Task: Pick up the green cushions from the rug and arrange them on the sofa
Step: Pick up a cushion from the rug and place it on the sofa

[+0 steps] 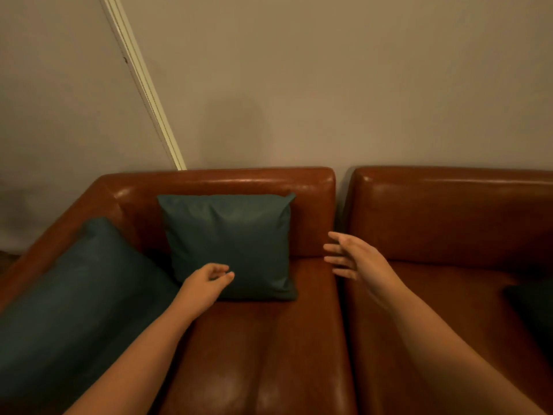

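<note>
A dark green cushion (230,241) stands upright against the backrest of the brown leather sofa (269,354). A second green cushion (74,295) leans on the sofa's left armrest. My left hand (206,284) hovers in front of the upright cushion's lower left part, fingers loosely curled, holding nothing. My right hand (353,259) is open with fingers spread, just right of that cushion and apart from it, over the gap between the two seats. A dark shape (532,307) at the right edge may be another cushion; I cannot tell.
The sofa has two sections with a narrow gap (342,229) between them. A plain beige wall (329,85) rises behind, with a white trim strip (143,85) running diagonally. The right seat (434,324) is bare leather.
</note>
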Demonstrator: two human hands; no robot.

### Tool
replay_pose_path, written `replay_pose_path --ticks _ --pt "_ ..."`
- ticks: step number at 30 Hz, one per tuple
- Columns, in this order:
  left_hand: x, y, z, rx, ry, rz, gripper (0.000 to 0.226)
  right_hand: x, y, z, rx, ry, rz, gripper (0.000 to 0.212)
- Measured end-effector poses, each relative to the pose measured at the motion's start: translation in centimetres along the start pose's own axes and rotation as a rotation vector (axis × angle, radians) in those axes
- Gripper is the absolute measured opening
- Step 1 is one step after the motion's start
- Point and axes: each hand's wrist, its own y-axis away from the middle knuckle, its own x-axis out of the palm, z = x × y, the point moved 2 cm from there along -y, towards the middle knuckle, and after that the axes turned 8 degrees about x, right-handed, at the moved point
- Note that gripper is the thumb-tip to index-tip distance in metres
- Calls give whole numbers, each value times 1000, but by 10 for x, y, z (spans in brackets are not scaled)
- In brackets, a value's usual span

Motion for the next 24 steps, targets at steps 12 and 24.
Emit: replay_pose_path --ticks 12,24 --pt "24 139 -104 184 194 99 12 -54 162 -33 97 -22 -201 20" --pt "89 158 -141 443 112 436 10 -91 287 -98 58 347 -658 9"
